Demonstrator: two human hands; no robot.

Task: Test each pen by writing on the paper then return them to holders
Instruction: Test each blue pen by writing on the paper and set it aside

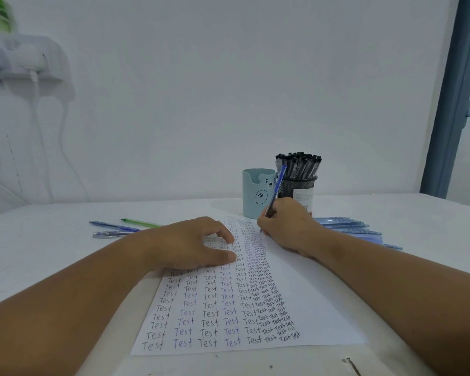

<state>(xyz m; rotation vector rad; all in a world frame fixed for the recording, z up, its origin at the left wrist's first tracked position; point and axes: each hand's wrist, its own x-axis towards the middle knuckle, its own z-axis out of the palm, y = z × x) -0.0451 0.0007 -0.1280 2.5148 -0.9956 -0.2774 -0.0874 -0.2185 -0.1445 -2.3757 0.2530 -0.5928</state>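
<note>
At the paper's (pixel 304 289) far edge, your right hand (pixel 288 223) pinched a blue pen (pixel 276 189) low on its barrel, tip down. Left hand (pixel 193 244) lay loosely curled, pressing the sheet. Pen looked light, stiff, slick; grip low.

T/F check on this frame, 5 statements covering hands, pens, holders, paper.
1. The right hand holds a blue pen with its tip at the paper. True.
2. The left hand holds a green pen. False: it rests on the paper; the green pen lies on the table.
3. The black mesh holder is full of black-capped pens. True.
4. The paper is blank. False: columns of "Test" cover it.
5. The light blue bear holder lies on its side. False: it stands upright.
</note>
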